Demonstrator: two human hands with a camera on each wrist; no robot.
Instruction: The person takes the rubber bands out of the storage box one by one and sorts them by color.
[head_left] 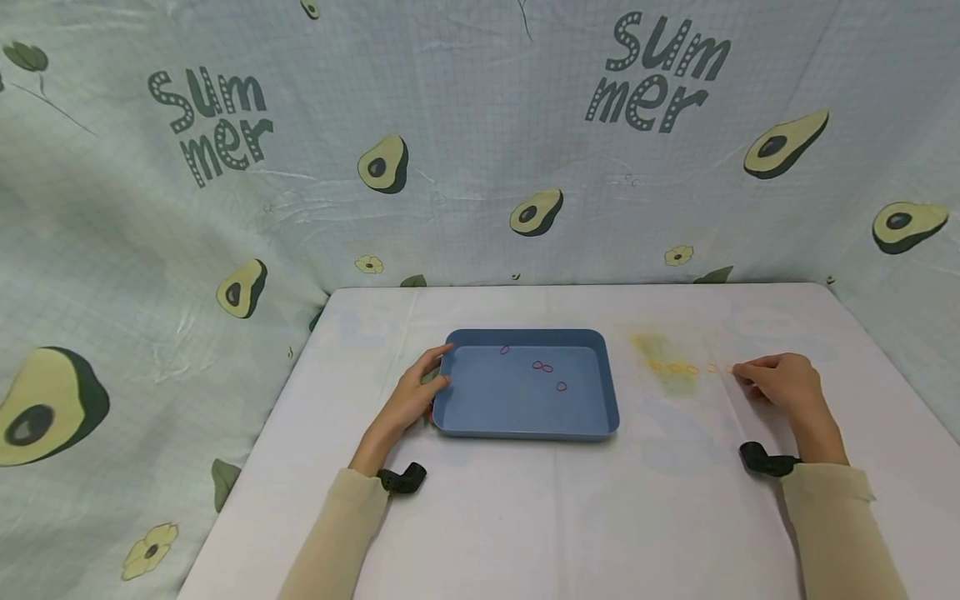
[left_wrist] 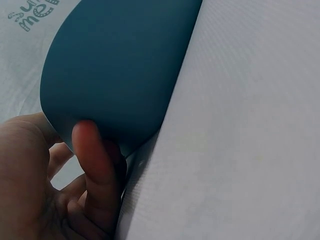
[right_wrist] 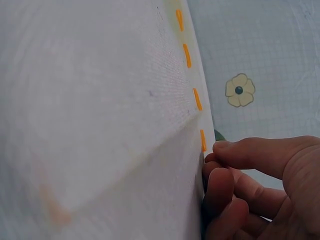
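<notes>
My left hand (head_left: 411,397) grips the left side of a shallow blue tray (head_left: 517,423), one finger laid over its rim. Seen from the left wrist, a fingertip presses the tray's outer wall (left_wrist: 115,75). Several thin red rubber bands (head_left: 562,386) lie scattered inside the tray. To the tray's right, small orange rubber bands (head_left: 692,369) form a row on the table. At the row's right end my right hand (head_left: 787,385) pinches an orange rubber band (head_left: 727,369); its fingertips partly hide it. The right wrist view shows several orange rubber bands (right_wrist: 197,99) beside that hand (right_wrist: 255,185).
A white cloth covers the table (head_left: 525,517), with a yellow-green stain (head_left: 663,346) under part of the row. Behind the table hangs a pale curtain (head_left: 465,83) printed with avocados and lettering. Each wrist wears a black camera mount (head_left: 767,460).
</notes>
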